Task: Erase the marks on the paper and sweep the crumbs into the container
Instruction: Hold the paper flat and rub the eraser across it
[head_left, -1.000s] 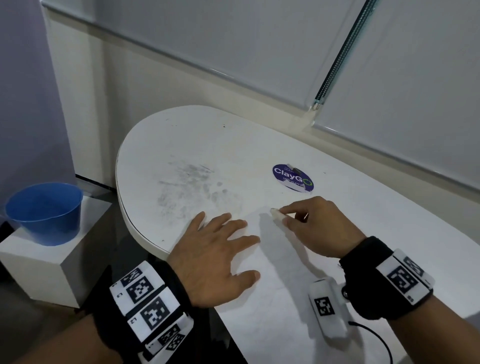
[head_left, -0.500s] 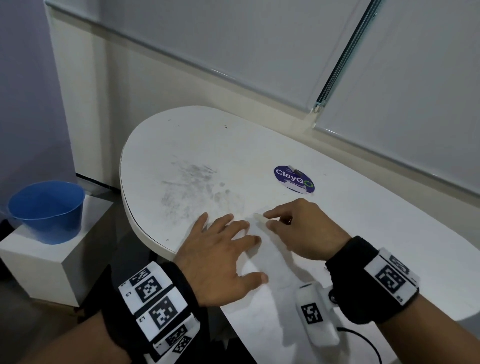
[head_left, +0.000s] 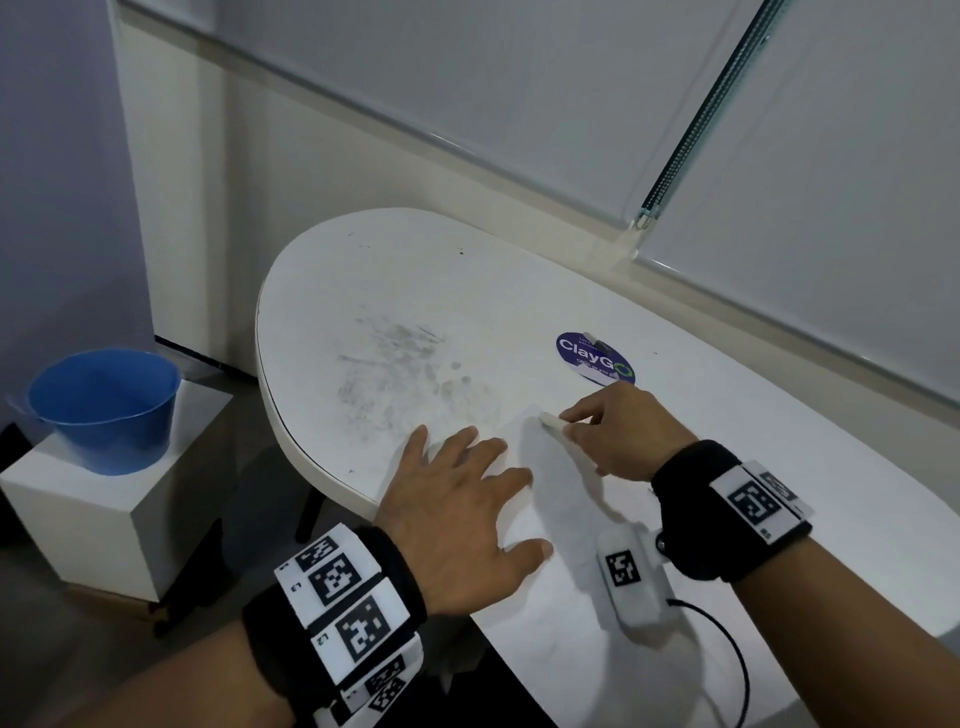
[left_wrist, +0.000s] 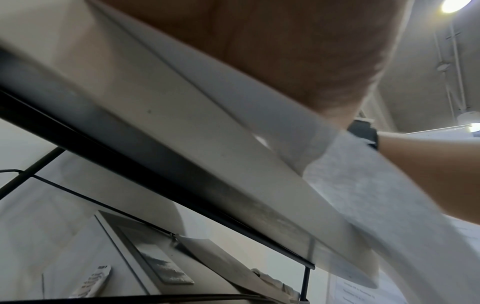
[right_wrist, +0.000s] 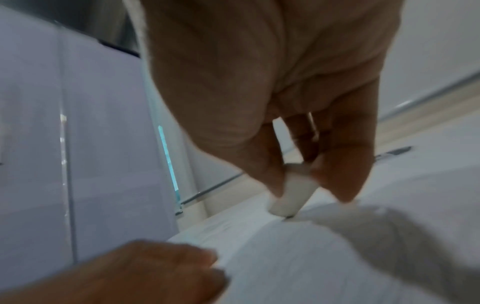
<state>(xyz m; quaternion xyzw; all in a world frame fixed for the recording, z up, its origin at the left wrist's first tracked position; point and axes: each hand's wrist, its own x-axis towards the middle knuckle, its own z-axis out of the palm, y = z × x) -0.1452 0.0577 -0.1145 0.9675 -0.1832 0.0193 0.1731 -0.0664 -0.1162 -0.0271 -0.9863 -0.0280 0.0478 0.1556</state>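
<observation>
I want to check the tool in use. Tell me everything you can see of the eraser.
The eraser is a small white block with rounded, worn-looking ends, seemingly soft rubber. The right hand pinches it between thumb and fingers; only its lower end shows. It is tilted, with its tip down on the far edge of the white paper. Nothing else touches it.

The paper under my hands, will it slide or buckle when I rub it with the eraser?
Probably both if let go: the paper is a thin loose sheet on a smooth white table. The left hand lies flat on it, likely pinning it. The eraser works near its far corner, which could crumple.
</observation>
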